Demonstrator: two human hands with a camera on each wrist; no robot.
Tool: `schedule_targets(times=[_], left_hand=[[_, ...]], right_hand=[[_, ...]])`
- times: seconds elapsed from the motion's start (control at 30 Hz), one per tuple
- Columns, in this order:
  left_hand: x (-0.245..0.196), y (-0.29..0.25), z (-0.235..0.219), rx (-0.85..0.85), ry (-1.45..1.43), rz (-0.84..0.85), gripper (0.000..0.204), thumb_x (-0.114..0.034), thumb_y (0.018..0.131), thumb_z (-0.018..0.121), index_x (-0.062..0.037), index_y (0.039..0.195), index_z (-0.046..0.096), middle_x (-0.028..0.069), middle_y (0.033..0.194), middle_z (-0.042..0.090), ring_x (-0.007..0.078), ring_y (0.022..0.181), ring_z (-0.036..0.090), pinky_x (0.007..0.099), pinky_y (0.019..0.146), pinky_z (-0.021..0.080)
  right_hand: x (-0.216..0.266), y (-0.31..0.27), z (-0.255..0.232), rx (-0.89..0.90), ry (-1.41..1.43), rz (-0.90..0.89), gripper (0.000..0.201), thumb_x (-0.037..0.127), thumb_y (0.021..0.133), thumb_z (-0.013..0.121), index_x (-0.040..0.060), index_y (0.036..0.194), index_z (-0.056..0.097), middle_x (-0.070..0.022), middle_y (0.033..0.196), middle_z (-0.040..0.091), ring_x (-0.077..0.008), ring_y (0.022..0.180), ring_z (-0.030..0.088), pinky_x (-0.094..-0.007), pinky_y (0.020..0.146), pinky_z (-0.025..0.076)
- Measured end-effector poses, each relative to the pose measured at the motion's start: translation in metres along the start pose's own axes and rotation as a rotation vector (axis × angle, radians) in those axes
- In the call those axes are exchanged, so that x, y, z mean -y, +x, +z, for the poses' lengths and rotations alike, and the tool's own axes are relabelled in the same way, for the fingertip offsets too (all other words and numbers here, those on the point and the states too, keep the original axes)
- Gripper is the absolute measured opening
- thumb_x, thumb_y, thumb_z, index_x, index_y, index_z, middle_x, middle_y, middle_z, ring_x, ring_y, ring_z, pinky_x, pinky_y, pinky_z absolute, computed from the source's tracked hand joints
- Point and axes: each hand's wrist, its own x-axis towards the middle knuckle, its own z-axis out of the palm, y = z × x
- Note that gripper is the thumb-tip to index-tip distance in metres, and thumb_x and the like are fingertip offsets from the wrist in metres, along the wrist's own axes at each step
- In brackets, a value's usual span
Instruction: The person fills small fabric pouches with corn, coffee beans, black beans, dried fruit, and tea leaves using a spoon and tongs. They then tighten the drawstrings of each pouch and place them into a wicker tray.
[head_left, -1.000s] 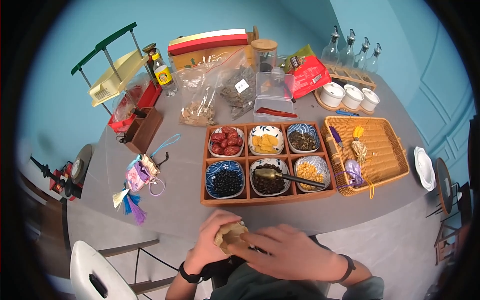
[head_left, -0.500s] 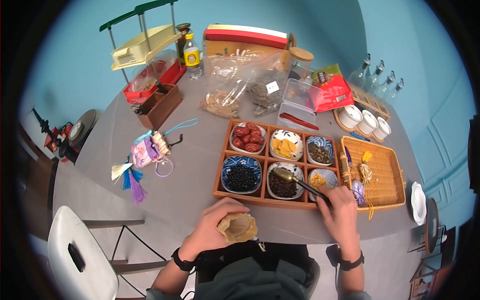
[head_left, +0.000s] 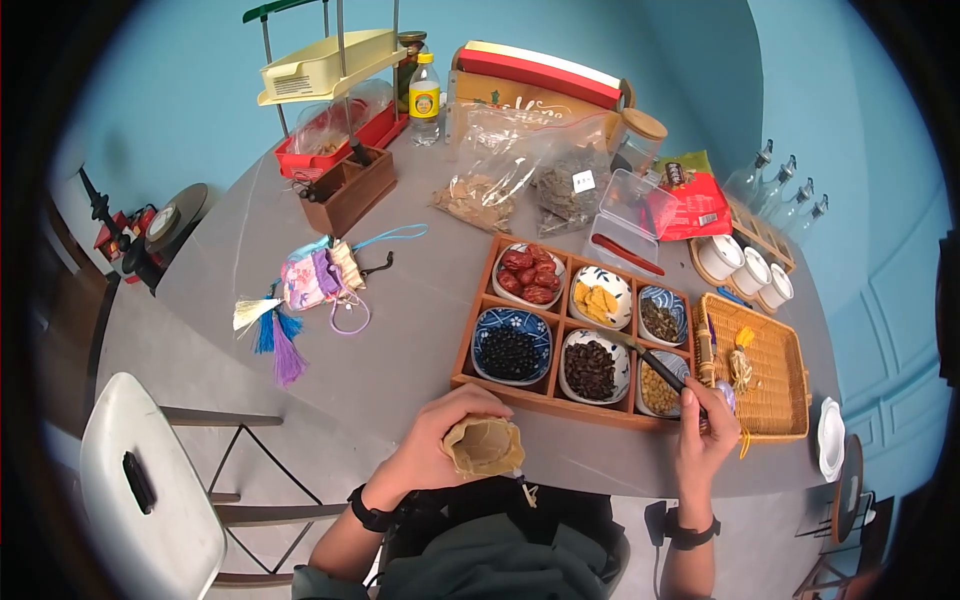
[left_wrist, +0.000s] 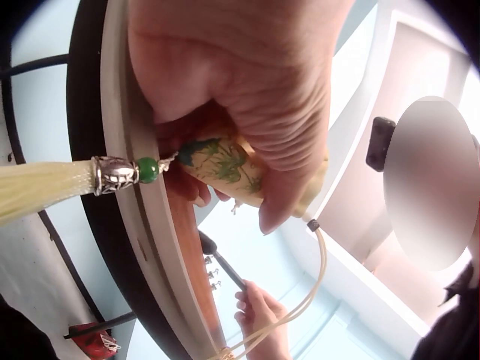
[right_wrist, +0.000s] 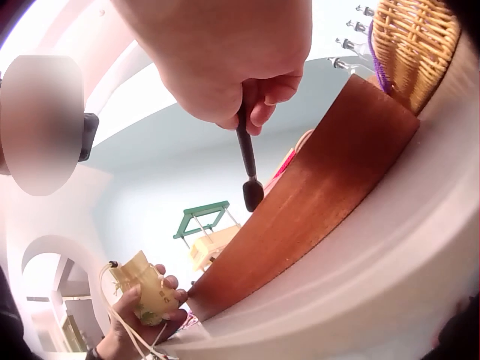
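Observation:
In the head view my left hand (head_left: 430,438) holds a beige drawstring pouch (head_left: 486,448), its mouth gaping upward. The left wrist view shows green leaf printing on the pouch (left_wrist: 225,166), a green bead and a pale tassel. My right hand (head_left: 706,425) grips the black handle of a brass scoop (head_left: 655,364). Its head is over the wooden compartment box (head_left: 560,402), between the bowl of dark dried pieces (head_left: 590,368) and the bowl of dark leaves (head_left: 660,318). Other bowls hold red dates (head_left: 530,275), yellow slices (head_left: 598,304), black beans (head_left: 510,350) and yellow bits (head_left: 658,392).
A wicker tray (head_left: 780,400) adjoins the box on the right. Small tasselled pouches (head_left: 315,280) lie at left. Behind stand plastic bags (head_left: 480,200), a clear lidded box (head_left: 625,225), a red packet (head_left: 700,205), white jars (head_left: 750,270) and a tiered rack (head_left: 330,70).
My right hand has left the pouch, taken the scoop by its handle and raised it off the dark dried pieces. The left hand keeps the pouch, its mouth now uncovered. The head view has shifted.

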Motion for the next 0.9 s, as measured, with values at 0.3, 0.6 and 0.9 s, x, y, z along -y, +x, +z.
schedule_targets(times=[0.3, 0.6, 0.9], left_hand=[[0.0, 0.001, 0.0, 0.004, -0.029, 0.006, 0.052, -0.01, 0.069, 0.091, -0.0047, 0.115, 0.068, 0.0103, 0.11, 0.069, 0.0255, 0.102, 0.067, 0.0343, 0.089, 0.053], [-0.001, 0.001, 0.0, -0.004, -0.05, -0.013, 0.052, -0.011, 0.067, 0.09, -0.0045, 0.114, 0.069, 0.0103, 0.11, 0.069, 0.0261, 0.102, 0.066, 0.0353, 0.089, 0.052], [-0.002, 0.002, 0.0, 0.012, -0.023, -0.005, 0.053, -0.009, 0.068, 0.091, -0.0051, 0.115, 0.068, 0.0098, 0.111, 0.068, 0.0261, 0.103, 0.067, 0.0347, 0.09, 0.053]], right_hand=[[0.046, 0.017, 0.03, 0.138, 0.144, -0.034, 0.014, 0.001, 0.088, 0.076, -0.0012, 0.102, 0.077, -0.0056, 0.073, 0.061, -0.0119, 0.064, 0.052, -0.0261, 0.057, 0.038], [0.054, 0.031, 0.069, 0.241, 0.098, -0.204, 0.016, 0.001, 0.086, 0.077, -0.0006, 0.102, 0.077, -0.0083, 0.072, 0.059, -0.0184, 0.063, 0.055, -0.0326, 0.056, 0.042], [0.068, 0.036, 0.068, 0.291, 0.122, -0.126, 0.017, 0.001, 0.088, 0.076, 0.0002, 0.105, 0.077, -0.0091, 0.074, 0.06, -0.019, 0.064, 0.057, -0.0304, 0.056, 0.044]])
